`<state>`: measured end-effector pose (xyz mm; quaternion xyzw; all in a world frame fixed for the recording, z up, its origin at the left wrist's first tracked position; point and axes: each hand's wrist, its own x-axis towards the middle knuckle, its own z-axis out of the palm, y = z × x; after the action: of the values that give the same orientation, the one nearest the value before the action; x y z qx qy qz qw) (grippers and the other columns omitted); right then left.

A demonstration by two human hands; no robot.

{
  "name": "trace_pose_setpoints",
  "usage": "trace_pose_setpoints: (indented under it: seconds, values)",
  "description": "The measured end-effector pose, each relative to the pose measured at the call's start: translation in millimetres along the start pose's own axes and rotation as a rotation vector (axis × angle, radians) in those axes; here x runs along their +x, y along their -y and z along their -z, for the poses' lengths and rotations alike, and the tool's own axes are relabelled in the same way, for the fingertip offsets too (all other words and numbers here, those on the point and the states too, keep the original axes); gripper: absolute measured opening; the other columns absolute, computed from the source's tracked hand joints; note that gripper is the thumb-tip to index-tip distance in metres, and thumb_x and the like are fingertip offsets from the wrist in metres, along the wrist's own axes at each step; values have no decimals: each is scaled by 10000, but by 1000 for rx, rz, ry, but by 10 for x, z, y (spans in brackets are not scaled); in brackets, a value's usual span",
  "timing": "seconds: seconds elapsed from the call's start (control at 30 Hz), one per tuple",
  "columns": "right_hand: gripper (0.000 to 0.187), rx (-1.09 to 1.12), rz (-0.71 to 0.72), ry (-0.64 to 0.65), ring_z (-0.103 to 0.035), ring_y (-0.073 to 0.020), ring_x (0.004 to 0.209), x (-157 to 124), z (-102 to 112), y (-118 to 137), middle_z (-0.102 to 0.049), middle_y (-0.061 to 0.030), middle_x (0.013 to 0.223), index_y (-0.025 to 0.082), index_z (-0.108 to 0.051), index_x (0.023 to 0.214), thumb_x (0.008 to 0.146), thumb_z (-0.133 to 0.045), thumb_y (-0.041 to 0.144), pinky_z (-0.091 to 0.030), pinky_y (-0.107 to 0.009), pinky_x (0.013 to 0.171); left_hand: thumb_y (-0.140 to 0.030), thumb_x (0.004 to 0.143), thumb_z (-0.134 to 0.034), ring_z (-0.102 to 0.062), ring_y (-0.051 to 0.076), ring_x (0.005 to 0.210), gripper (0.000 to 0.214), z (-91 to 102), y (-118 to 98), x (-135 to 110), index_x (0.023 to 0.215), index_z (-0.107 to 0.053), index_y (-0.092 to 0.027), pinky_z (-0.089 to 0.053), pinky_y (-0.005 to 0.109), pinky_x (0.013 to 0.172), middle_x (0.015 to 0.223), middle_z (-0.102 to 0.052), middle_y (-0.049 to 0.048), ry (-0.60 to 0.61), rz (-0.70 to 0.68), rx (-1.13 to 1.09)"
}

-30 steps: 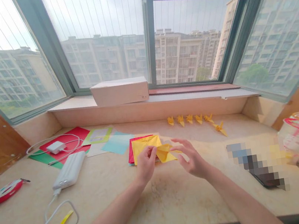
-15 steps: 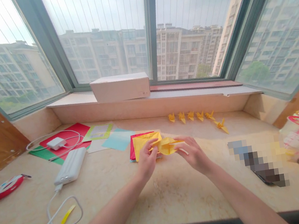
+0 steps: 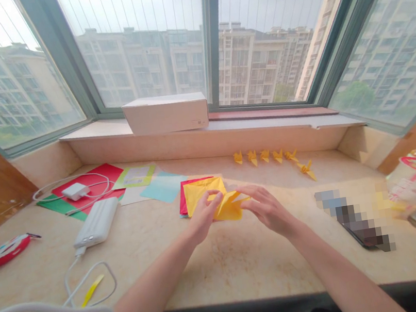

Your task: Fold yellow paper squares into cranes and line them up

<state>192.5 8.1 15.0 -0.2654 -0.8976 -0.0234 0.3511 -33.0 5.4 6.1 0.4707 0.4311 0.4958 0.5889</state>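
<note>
A partly folded sheet of yellow origami paper point(image 3: 230, 209) is held between my two hands, above the near edge of a paper stack. My left hand point(image 3: 204, 212) is closed on its left side, thumb on top. My right hand point(image 3: 265, 207) pinches its upper right part, where a flap stands up. Just behind lies the stack of origami paper point(image 3: 201, 189), yellow on top with red showing at its left edge. Several folded yellow paper cranes point(image 3: 265, 156) stand in a row at the back right, one crane point(image 3: 306, 171) nearer than the others.
To the left lie a white power bank point(image 3: 96, 222) with cables, a white charger point(image 3: 75, 191) on coloured sheets, and a red-and-white tool point(image 3: 10, 250). At right are a pixelated phone point(image 3: 359, 224) and a lidded cup point(image 3: 411, 183). A white box point(image 3: 166, 115) sits on the sill.
The yellow paper has turned and come slightly lower, its broad face now showing and a flap raised. The view has tilted slightly downward.
</note>
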Motion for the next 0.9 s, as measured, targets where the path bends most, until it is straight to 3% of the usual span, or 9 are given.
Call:
trace_pose_setpoints:
  seconds: [0.1, 0.23, 0.37, 0.6, 0.77, 0.9]
  values:
    - [175, -6, 0, 14, -490, -255, 1322, 12, -14, 22, -571, -101, 1390, 240, -656, 1021, 951, -521, 151, -431, -491, 1062, -502, 759, -751, -718, 237, 807, 594, 15, 2, 0, 1221, -563, -181, -548, 314, 665, 936, -733, 95, 96, 113, 1]
    - [143, 10, -29, 33, -484, -289, 1317, 3, -54, 4, -547, -112, 1406, 237, -654, 1019, 877, -669, 253, -407, -521, 1066, -462, 754, -767, -712, 228, 791, 418, 32, 53, 32, 992, -686, -129, -529, 281, 646, 878, -736, 99, 146, 14, 101]
    - [62, 51, -135, -18, -510, -292, 1287, -29, -98, -48, -570, -103, 1372, 231, -657, 872, 869, -691, 282, -410, -509, 1046, -441, 740, -780, -713, 205, 745, 360, 4, 95, 52, 894, -661, -138, -553, 310, 679, 842, -737, 74, 207, -30, 50]
    - [75, 184, -288, -81, -513, -279, 1280, -35, -146, -23, -571, -107, 1346, 226, -630, 866, 866, -682, 281, -405, -497, 1068, -436, 774, -762, -731, 204, 759, 392, -58, 72, -16, 962, -562, -156, -558, 338, 734, 870, -747, 92, 317, -36, -4]
    - [96, 240, -300, -113, -525, -269, 1274, -22, -171, 7, -579, -116, 1321, 228, -613, 934, 877, -665, 285, -431, -480, 1063, -431, 787, -748, -731, 202, 768, 441, -76, 7, -67, 1082, -548, -170, -564, 357, 761, 992, -724, 94, 330, -21, 13]
    - [121, 195, -244, -50, -500, -282, 1295, -14, -77, 31, -549, -113, 1363, 232, -632, 946, 854, -694, 279, -417, -498, 1071, -355, 719, -807, -704, 215, 805, 490, -51, -15, -59, 1118, -592, -170, -535, 305, 702, 927, -715, 71, 315, -84, 132]
